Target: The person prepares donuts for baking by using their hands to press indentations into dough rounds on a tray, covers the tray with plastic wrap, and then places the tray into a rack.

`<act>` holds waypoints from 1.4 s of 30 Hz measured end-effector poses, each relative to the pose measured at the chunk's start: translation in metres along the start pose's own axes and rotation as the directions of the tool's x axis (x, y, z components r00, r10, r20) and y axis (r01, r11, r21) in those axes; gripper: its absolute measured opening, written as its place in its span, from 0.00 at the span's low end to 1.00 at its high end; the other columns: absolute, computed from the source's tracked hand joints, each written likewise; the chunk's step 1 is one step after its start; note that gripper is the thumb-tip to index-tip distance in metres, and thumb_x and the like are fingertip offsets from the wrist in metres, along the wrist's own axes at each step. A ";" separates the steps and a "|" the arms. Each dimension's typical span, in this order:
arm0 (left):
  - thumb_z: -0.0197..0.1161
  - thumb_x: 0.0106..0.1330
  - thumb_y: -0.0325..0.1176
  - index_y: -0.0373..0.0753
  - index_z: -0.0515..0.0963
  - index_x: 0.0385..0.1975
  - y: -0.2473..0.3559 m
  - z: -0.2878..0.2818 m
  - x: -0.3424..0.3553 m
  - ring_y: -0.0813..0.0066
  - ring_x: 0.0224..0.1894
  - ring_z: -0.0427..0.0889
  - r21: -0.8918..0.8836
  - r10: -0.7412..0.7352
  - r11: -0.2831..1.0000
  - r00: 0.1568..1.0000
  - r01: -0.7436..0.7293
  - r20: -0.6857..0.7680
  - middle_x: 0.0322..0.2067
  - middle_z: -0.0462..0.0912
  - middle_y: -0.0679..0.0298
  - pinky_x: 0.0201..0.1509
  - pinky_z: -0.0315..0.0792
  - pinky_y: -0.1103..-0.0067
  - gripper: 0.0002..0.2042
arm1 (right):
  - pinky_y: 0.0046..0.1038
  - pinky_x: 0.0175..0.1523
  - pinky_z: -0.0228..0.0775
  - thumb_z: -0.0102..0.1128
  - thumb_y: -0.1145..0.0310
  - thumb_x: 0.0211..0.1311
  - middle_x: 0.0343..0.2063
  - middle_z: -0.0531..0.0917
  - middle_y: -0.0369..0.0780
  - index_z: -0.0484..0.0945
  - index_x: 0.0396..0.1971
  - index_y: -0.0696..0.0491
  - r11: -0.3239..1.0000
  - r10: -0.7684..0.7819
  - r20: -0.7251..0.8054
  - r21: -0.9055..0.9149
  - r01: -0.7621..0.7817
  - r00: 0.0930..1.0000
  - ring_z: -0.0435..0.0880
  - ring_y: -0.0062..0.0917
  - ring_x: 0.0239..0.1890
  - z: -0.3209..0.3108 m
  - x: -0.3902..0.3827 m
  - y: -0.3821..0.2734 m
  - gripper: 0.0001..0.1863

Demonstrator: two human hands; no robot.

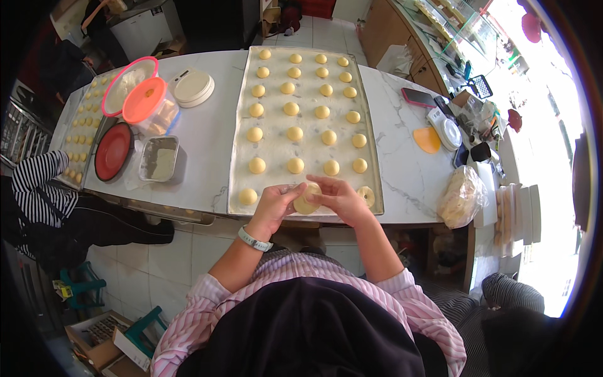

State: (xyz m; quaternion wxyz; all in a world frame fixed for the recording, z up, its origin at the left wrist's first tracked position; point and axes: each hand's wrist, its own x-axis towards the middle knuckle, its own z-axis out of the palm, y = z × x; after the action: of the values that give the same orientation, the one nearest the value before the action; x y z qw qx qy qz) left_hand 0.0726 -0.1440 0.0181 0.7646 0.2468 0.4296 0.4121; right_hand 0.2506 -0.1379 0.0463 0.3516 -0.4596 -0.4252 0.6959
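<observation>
Between my two hands, above the tray's near edge, is a flattened round of pale yellow dough (306, 202). My left hand (276, 205) pinches its left side with thumb and fingers. My right hand (342, 198) grips the right side, its fingers over the dough. Beneath lies a large floured baking tray (276, 151) with rows of small dough balls, such as this dough ball (295, 165) just beyond my hands. A ring-shaped dough piece (365, 196) rests in the near right corner, beside my right hand. Another dough ball (248, 196) sits at the near left.
Left on the marble table (210, 125) stand a metal tin (162, 160), a red dish (114, 152), an orange-lidded tub (146, 103) and a round scale (192, 88). At right are a phone (418, 97), an orange scraper (427, 140) and a plastic bag (463, 198). People stand on both sides.
</observation>
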 end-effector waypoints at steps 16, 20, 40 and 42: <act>0.57 0.64 0.32 0.28 0.74 0.42 0.026 -0.085 -0.047 0.64 0.49 0.77 0.007 0.381 0.919 0.883 -0.394 -0.274 0.43 0.79 0.54 0.59 0.68 0.72 0.13 | 0.25 0.43 0.73 0.64 0.73 0.44 0.30 0.84 0.42 0.80 0.38 0.56 0.755 -0.049 -0.190 -0.649 -0.088 0.981 0.83 0.24 0.35 -0.006 0.035 0.035 0.17; 0.58 0.63 0.32 0.29 0.74 0.42 0.019 -0.118 -0.077 0.64 0.47 0.78 0.009 0.440 0.874 0.784 -0.485 -0.438 0.41 0.79 0.54 0.59 0.69 0.71 0.13 | 0.25 0.43 0.74 0.61 0.74 0.47 0.32 0.84 0.44 0.80 0.39 0.57 0.645 -0.318 -0.323 -0.763 -0.046 0.891 0.84 0.26 0.35 -0.014 0.018 0.021 0.15; 0.58 0.63 0.35 0.30 0.69 0.49 -0.147 -0.231 -0.314 0.65 0.51 0.72 -0.141 0.068 0.808 0.329 -0.572 -0.942 0.43 0.74 0.58 0.59 0.68 0.73 0.19 | 0.29 0.43 0.74 0.56 0.76 0.54 0.34 0.82 0.46 0.80 0.36 0.56 0.605 -0.472 0.220 -0.624 0.495 0.854 0.82 0.37 0.37 0.118 -0.059 0.084 0.09; 0.58 0.63 0.36 0.30 0.70 0.49 -0.149 -0.253 -0.324 0.66 0.50 0.73 -0.117 0.137 0.786 0.355 -0.607 -0.925 0.43 0.74 0.58 0.58 0.68 0.72 0.19 | 0.29 0.42 0.74 0.57 0.76 0.53 0.34 0.82 0.46 0.80 0.35 0.56 0.638 -0.385 0.216 -0.640 0.428 0.897 0.82 0.38 0.37 0.137 -0.068 0.097 0.09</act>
State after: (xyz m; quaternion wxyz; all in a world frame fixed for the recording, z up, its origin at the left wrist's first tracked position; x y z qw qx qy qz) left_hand -0.1770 -0.4912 -0.0728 0.3422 -0.0908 0.5832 0.7311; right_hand 0.1345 -0.2725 0.0102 0.2958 -0.4264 -0.7499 0.4104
